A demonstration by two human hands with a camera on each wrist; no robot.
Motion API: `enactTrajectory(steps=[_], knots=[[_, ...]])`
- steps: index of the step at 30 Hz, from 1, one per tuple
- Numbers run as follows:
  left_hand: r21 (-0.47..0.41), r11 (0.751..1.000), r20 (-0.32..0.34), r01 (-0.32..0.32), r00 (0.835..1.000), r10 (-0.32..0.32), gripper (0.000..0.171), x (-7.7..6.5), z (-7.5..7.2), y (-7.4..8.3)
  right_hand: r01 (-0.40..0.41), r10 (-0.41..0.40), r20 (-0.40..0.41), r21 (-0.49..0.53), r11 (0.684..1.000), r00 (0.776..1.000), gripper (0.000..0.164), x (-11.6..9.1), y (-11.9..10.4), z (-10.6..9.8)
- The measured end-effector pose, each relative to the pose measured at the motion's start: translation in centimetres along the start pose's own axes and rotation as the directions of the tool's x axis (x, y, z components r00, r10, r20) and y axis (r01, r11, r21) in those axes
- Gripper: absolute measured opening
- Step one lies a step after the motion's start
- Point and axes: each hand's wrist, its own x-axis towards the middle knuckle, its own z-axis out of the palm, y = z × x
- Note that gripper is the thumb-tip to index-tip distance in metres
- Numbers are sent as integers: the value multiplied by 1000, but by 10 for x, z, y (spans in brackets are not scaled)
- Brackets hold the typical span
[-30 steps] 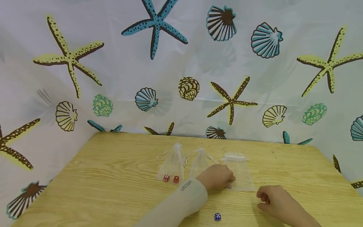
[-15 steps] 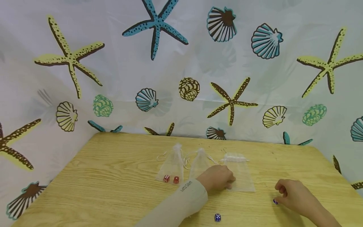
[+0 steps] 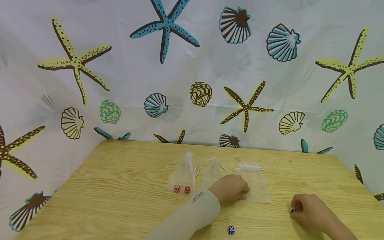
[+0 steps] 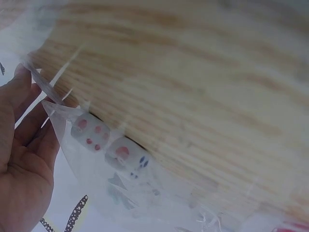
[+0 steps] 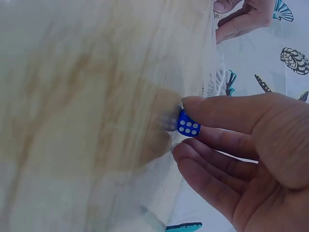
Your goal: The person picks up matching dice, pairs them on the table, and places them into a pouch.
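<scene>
My right hand point(image 3: 312, 210) pinches a blue die point(image 5: 189, 124) between thumb and fingers, right at the tabletop on the right side. At the front edge of a sheer white drawstring bag point(image 3: 256, 186), the rightmost one, my left hand point(image 3: 231, 188) pinches its left side between thumb and finger. Beside it lies the middle bag point(image 3: 211, 171), partly hidden by my left forearm; in the left wrist view two white dice point(image 4: 126, 155) with red and blue dots show inside it. A second blue die point(image 3: 230, 230) sits on the table near me.
Left of these lies another sheer bag point(image 3: 186, 168), drawn in at the top, with two red dice point(image 3: 177, 189) inside. The wooden table point(image 3: 120, 186) ends at a white curtain point(image 3: 180, 73) printed with starfish and shells.
My right hand has moved to the right, and a blue die now shows at its fingertips. The left hand stays at the rightmost bag.
</scene>
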Motion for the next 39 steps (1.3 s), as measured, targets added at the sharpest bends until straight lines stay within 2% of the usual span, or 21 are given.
enactTrajectory(steps=[8,15,19,26,32,39], knots=[[-6,1000,8,10,1000,-10,24,0,1,0,61,-61,-22,-20,998,998,12,-2,-10,-2],[-22,1000,7,20,1000,-19,19,0,0,0,106,-105,-8,35,994,994,13,1,-32,1],[-35,999,10,28,1000,-27,16,0,-1,1,110,-111,5,75,991,994,13,3,-48,5],[-24,998,7,52,999,-52,11,0,-1,2,173,-180,46,134,976,983,14,6,-83,11],[-58,995,9,81,997,-81,26,1,1,2,210,-224,71,165,964,972,10,5,-108,23],[-62,996,12,59,998,-59,18,3,2,1,228,-263,123,242,943,957,11,6,-127,36]])
